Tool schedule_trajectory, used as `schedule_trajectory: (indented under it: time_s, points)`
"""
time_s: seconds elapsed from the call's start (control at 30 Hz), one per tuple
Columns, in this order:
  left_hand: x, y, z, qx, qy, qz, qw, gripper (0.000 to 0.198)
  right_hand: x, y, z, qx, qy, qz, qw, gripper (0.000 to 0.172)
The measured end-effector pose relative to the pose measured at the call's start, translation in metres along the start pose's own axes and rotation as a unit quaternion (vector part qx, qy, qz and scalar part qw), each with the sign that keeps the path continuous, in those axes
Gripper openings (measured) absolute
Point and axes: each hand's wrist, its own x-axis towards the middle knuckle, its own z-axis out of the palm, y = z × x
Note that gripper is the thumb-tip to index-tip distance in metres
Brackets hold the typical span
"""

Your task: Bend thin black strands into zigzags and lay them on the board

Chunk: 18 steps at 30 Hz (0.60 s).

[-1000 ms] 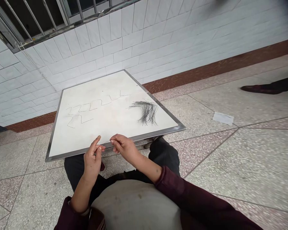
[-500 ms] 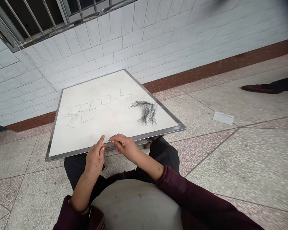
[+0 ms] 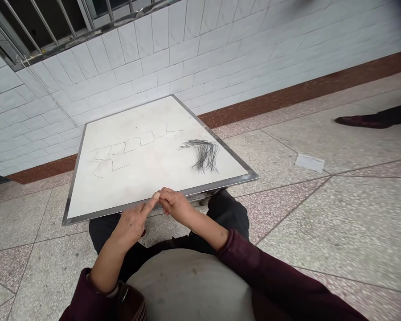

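Observation:
My left hand [image 3: 135, 221] and my right hand [image 3: 174, 203] meet at the near edge of a white tabletop [image 3: 140, 183] with a grey metal rim. The left fingers point to the right, and their tips touch the right fingertips. My right hand is closed in a pinch. Whatever lies between the fingers, if anything, is too fine to make out. Toward the table's right side lies a loose bundle of dark, thin strands [image 3: 205, 156]. Several single bent strands [image 3: 123, 148] are laid out in a row across the middle and left.
A tiled wall [image 3: 147, 58] with a barred window [image 3: 53, 26] stands behind the table. On the speckled floor at right is a white piece of paper [image 3: 309, 162]. Another person's foot in a dark shoe [image 3: 362, 121] is farther right.
My left hand has moved right, so its fingertips now meet those of my right hand; before, there was a small gap. The strands on the table look the same.

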Motion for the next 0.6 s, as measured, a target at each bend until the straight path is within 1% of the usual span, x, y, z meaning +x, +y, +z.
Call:
schedule_trajectory:
  time_s: [0.13, 0.2, 0.3, 0.43, 0.53, 0.6]
  points:
    - [-0.002, -0.003, -0.003, -0.06, 0.014, -0.025, 0.998, 0.056, 0.001, -0.001, -0.001, -0.006, -0.003, 0.006, 1.0, 0.024]
    - [-0.004, -0.007, -0.001, -0.049, 0.012, -0.042, 0.998, 0.06, 0.001, -0.002, -0.001, 0.0, 0.005, 0.018, 1.0, 0.022]
    - [-0.006, -0.01, 0.003, -0.002, -0.014, -0.061, 0.998, 0.066, 0.001, -0.001, -0.001, 0.006, 0.019, 0.031, 0.999, 0.023]
    - [-0.008, -0.011, 0.006, 0.018, -0.044, -0.083, 0.995, 0.066, 0.0, 0.003, -0.001, -0.01, 0.032, 0.037, 0.999, 0.025]
    - [-0.01, -0.013, 0.005, -0.01, -0.029, -0.114, 0.993, 0.061, 0.001, 0.004, -0.003, -0.013, 0.051, 0.049, 0.997, 0.023]
    - [-0.011, -0.016, 0.005, -0.045, 0.006, -0.146, 0.988, 0.059, 0.001, 0.002, -0.005, -0.005, 0.073, 0.064, 0.995, 0.021]
